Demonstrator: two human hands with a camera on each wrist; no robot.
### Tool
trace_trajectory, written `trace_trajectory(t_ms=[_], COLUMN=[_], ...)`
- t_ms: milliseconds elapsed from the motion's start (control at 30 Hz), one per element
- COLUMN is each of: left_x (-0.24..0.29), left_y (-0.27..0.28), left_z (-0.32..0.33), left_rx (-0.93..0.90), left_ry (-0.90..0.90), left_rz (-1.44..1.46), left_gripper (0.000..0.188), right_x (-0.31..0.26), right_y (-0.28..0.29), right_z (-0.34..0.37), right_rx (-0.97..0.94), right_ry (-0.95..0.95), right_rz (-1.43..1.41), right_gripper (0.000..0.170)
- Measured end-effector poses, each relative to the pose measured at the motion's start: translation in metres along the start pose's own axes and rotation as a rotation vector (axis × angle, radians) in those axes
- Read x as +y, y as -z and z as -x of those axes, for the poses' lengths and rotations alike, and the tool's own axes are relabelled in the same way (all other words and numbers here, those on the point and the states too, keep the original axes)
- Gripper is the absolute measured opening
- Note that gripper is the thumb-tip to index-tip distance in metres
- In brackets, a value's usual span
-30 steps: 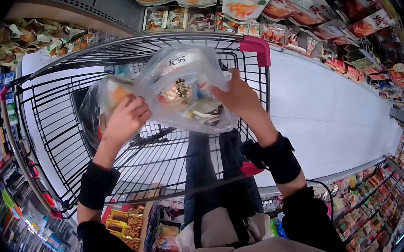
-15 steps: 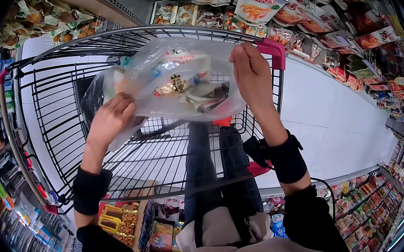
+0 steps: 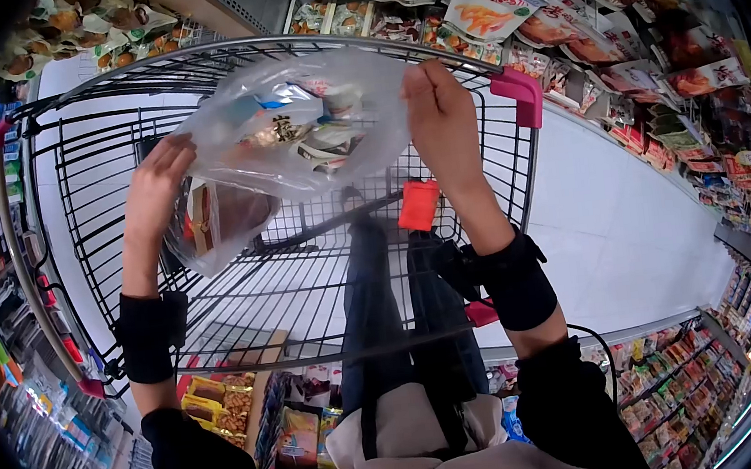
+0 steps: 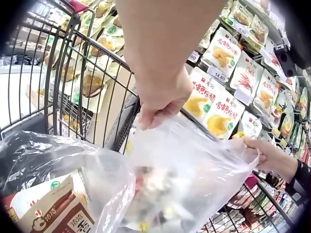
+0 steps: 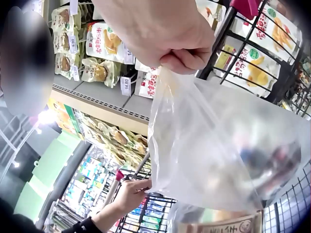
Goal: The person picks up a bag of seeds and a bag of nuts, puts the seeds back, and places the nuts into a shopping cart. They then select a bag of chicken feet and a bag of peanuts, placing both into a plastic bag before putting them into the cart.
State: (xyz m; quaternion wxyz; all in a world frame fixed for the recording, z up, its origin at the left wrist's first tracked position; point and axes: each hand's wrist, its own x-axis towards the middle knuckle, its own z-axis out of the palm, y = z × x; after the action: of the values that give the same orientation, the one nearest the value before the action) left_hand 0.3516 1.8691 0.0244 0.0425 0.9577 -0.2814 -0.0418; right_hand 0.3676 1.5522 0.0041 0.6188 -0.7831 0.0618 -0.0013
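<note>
A translucent plastic bag (image 3: 292,133) with several packets inside hangs stretched between both hands over the cart. In the head view the left hand (image 3: 156,189) grips its left edge; the left wrist view shows those fingers (image 4: 153,116) pinching the film. At the opposite edge the right hand (image 3: 445,131) holds the bag, its fingers (image 5: 184,60) curled round the plastic in the right wrist view. A second clear bag (image 3: 227,218) with boxed and packed goods sits lower left in the cart, partly under the first. A red packet (image 3: 418,205) lies in the cart below the right hand.
The wire cart (image 3: 307,283) surrounds the bags, with a pink corner piece (image 3: 519,98) at upper right. Shelves with hanging snack pouches (image 3: 484,5) stand beyond it. Open bins of packets (image 3: 300,435) are at the near side, beside the person's legs.
Both hands have moved up and apart, lifting the bag away from the person and spreading its edge. The second bag and the red packet now show more fully.
</note>
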Motion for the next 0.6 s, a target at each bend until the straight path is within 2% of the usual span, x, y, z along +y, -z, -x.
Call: trace_trajectory(t_ms=[100, 233, 333, 400, 467, 600], left_x=[-0.011, -0.021, -0.022, -0.015, -0.009, -0.005], left_y=[-0.002, -0.028, -0.036, -0.033, -0.028, -0.029], left_z=[0.001, -0.004, -0.007, -0.005, -0.003, 0.008], left_rx=[0.024, 0.012, -0.006, -0.047, -0.103, -0.078], left_ry=[0.066, 0.176, 0.119, 0.113, 0.131, 0.095], left_rz=[0.063, -0.002, -0.114, -0.115, -0.126, -0.064], left_gripper=[0.02, 0.02, 0.019, 0.017, 0.017, 0.022], right_x=[0.007, 0.037, 0.034, 0.026, 0.024, 0.023], right_y=[-0.003, -0.008, -0.006, -0.007, -0.009, -0.008], right_z=[-0.004, -0.018, -0.012, -0.007, -0.004, 0.004], right_rx=[-0.002, -0.012, -0.14, -0.15, -0.164, -0.221], right_ry=[-0.001, -0.016, -0.209, -0.259, -0.28, -0.282], right_rz=[0.027, 0.098, 0.018, 0.012, -0.003, 0.013], right_gripper=[0.028, 0.028, 0.027, 0.026, 0.024, 0.021])
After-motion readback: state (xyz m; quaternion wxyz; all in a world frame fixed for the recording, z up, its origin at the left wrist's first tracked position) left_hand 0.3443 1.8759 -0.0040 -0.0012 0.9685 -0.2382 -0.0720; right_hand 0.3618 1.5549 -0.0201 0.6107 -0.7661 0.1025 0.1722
